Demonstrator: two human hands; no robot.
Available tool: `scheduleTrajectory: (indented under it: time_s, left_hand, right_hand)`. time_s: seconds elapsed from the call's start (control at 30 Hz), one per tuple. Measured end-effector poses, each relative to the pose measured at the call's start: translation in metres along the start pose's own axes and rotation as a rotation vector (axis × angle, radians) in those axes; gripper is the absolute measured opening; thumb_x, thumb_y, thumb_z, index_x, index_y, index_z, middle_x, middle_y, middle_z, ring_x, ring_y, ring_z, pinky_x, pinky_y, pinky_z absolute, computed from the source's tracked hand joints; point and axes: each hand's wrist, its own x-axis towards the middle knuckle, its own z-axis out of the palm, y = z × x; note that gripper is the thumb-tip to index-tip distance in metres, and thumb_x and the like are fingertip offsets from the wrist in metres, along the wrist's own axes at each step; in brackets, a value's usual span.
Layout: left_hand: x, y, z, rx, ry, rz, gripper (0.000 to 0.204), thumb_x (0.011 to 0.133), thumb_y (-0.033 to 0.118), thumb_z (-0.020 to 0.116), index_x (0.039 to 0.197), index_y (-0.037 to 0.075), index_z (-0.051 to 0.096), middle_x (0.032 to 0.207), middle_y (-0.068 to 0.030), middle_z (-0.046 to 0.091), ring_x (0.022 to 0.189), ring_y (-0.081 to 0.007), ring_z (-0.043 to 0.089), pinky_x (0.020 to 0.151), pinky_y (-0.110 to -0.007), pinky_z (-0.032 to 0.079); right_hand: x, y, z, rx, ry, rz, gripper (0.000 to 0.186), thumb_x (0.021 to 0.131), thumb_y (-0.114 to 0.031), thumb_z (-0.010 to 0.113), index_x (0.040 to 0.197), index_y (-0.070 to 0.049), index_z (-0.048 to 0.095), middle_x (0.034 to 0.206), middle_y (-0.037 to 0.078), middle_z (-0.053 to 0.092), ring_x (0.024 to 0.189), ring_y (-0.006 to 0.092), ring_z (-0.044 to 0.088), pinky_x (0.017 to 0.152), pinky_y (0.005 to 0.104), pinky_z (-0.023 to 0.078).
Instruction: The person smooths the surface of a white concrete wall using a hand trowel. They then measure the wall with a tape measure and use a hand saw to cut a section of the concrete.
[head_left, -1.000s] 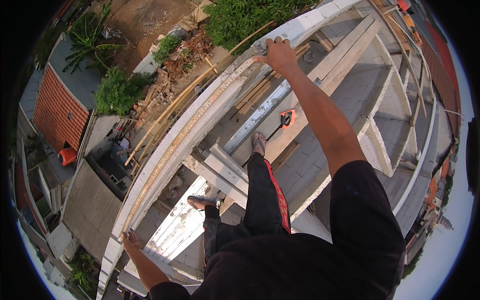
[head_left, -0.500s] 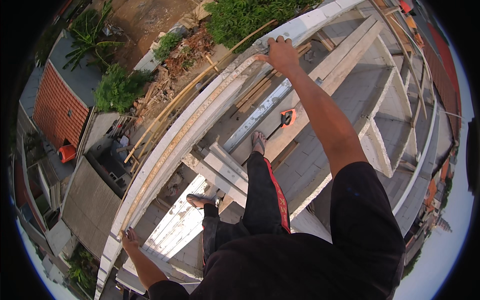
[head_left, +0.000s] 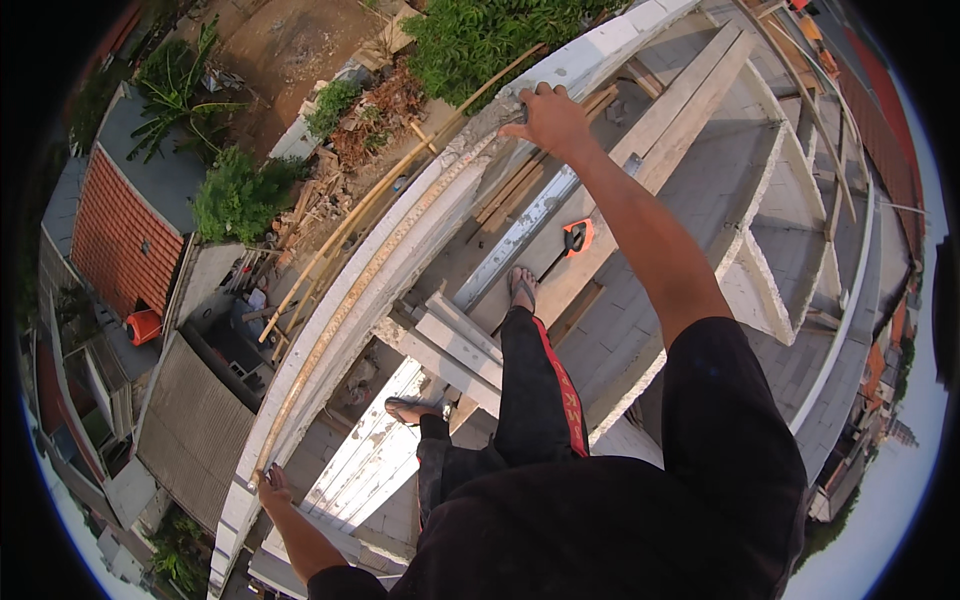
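- The left hand (head_left: 275, 488) is at the low end of the strip, by the edge of the wall. Its fingers are small and bent, so I cannot tell if they pinch the strip or just touch it.
- The strip (head_left: 352, 290) is long, thin and tan with spots. It lies along the top of the wall, between the two hands. It looks set down, so I think that part is done. I see no nails or ties on it, so it may not be fixed. It looks bent, but the camera bends things too.
- Next to it, outside the wall, are yellow poles (head_left: 305, 283).
- Near the high end of the strip is a rough grey patch (head_left: 487, 137) on the wall. It looks bumpy, so I guess that bit is not finished.
- The right hand (head_left: 556, 122) rests on the wall by that patch. Its thumb is spread apart from its fingers, and I see nothing held in it.
- The wall (head_left: 620, 42) goes on past the right hand, and its top is white and smoother there.
- The saw (head_left: 577, 237), with its orange and black handle, lies on a board by the foot (head_left: 522, 288). No hand is on it.
- Far right, long boards (head_left: 690, 95) lie across low walls (head_left: 740, 240) with open tops. That part looks half built to me.
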Motion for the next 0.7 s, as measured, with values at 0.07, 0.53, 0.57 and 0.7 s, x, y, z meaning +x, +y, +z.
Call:
scheduleTrajectory:
  time_s: [0.07,0.53,0.57,0.7]
  left_hand:
    - [-0.002,0.000,0.005,-0.041,0.033,-0.029,0.065,0.102,0.028,0.074,0.152,0.001,0.043,0.131,-0.0171,0.068,0.114,-0.0361,0.073,0.094,-0.046,0.068]
    - [-0.016,0.011,0.004,-0.022,-0.001,-0.050,0.077,0.101,0.030,0.075,0.162,0.006,0.033,0.149,-0.0138,0.059,0.126,-0.0347,0.067,0.098,-0.049,0.066]
    - [-0.023,0.004,0.013,-0.019,0.026,-0.044,0.076,0.101,0.030,0.075,0.161,0.006,0.035,0.147,-0.0135,0.060,0.125,-0.0347,0.068,0.098,-0.050,0.066]
    - [-0.040,0.009,0.024,0.087,0.110,-0.023,0.071,0.101,0.034,0.075,0.157,0.006,0.042,0.137,-0.0155,0.067,0.119,-0.0337,0.071,0.094,-0.049,0.066]
  right_hand:
    - [-0.010,-0.012,-0.005,-0.026,0.002,-0.008,0.083,0.081,-0.072,0.078,0.136,-0.011,0.068,0.136,0.018,0.063,0.131,0.0404,0.057,0.095,0.0498,0.061]
    - [-0.001,-0.037,-0.014,0.076,-0.206,0.037,0.070,0.078,-0.064,0.086,0.122,-0.010,0.077,0.131,0.015,0.069,0.127,0.0375,0.061,0.092,0.0495,0.060]
    - [-0.001,-0.036,-0.015,0.072,-0.229,0.046,0.067,0.077,-0.063,0.086,0.120,-0.012,0.078,0.129,0.013,0.070,0.126,0.0368,0.062,0.091,0.0493,0.060]
    - [0.003,-0.034,-0.014,0.086,-0.230,0.037,0.062,0.076,-0.061,0.088,0.117,-0.015,0.081,0.125,0.007,0.074,0.123,0.0348,0.064,0.088,0.0481,0.061]
